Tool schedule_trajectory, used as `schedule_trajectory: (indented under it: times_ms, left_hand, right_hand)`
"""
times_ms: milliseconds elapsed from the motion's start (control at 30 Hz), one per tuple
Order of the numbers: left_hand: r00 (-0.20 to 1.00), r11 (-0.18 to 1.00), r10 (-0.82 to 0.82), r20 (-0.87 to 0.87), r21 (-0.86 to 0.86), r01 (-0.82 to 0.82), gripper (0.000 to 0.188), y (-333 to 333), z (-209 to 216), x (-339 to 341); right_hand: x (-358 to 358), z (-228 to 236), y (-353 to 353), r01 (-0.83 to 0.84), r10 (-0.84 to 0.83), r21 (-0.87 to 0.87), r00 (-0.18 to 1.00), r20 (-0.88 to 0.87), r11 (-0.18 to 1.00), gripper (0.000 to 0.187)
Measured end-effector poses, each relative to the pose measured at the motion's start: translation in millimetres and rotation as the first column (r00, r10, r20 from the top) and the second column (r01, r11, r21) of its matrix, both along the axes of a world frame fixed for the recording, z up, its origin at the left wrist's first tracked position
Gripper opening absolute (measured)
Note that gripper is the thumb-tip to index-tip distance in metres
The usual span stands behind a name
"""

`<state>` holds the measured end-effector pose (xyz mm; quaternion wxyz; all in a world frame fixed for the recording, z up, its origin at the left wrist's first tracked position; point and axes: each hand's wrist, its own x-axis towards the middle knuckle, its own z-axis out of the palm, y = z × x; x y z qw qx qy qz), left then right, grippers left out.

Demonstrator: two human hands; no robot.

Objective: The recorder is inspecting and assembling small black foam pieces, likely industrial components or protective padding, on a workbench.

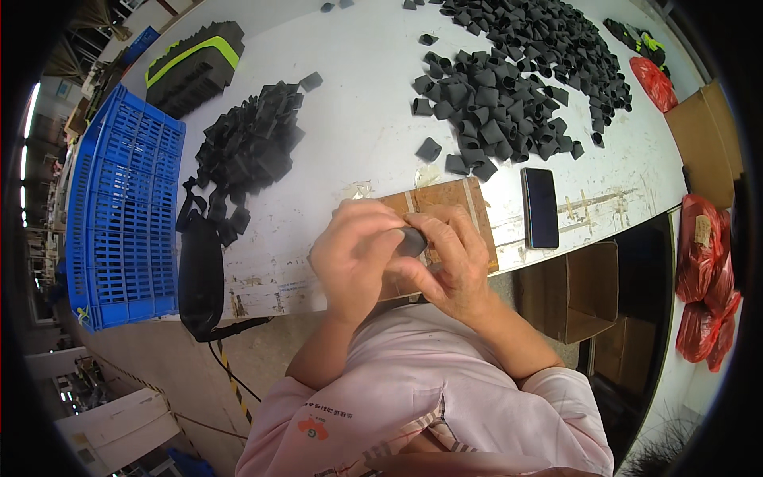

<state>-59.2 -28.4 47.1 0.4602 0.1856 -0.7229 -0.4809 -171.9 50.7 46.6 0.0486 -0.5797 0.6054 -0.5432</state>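
Close in front of me, both hands meet over a small black tube-like sleeve (412, 242). My left hand (354, 258) has its fingers closed on the sleeve's left side, the thumb against it. From the right, my right hand (451, 258) pinches the same piece between thumb and fingers. Part of the sleeve is covered by the fingers. Below the hands lies a brown wooden board (461, 199) with pale strips across it. Beyond it, a large heap of similar black sleeves (501, 111) spreads over the white table (358, 103).
Left of my hands is a loose pile of flat-looking black pieces (250, 139), with a stack bound by a yellow-green band (214, 44) behind. A blue crate (127, 215) and a long black object (201, 274) stand at the left edge. Rightward are a phone (540, 208), cardboard box (592, 290) and red bags (699, 254).
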Motion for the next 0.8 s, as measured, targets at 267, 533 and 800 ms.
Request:
schedule_trajectory:
  times_ms: [267,533,800]
  left_hand:
    - [0.915,0.821,0.031,-0.403,0.532,0.207,0.011,-1.0,-10.9,10.1]
    - [0.924,0.821,0.040,-0.380,0.540,0.187,0.015,2.7,-20.7,15.3]
    - [0.906,0.768,0.047,-0.421,0.595,0.237,0.007,-0.6,-18.4,13.7]
  right_hand:
    - [1.3,17.6,-5.5,-0.121,0.105,0.039,0.952,0.288,0.992,0.026]
    - [0.3,-4.2,-11.0,-0.054,0.059,-0.040,0.987,0.152,0.998,0.012]
    - [-12.0,8.5,-16.1,-0.153,0.150,0.022,0.983,0.102,0.988,0.013]
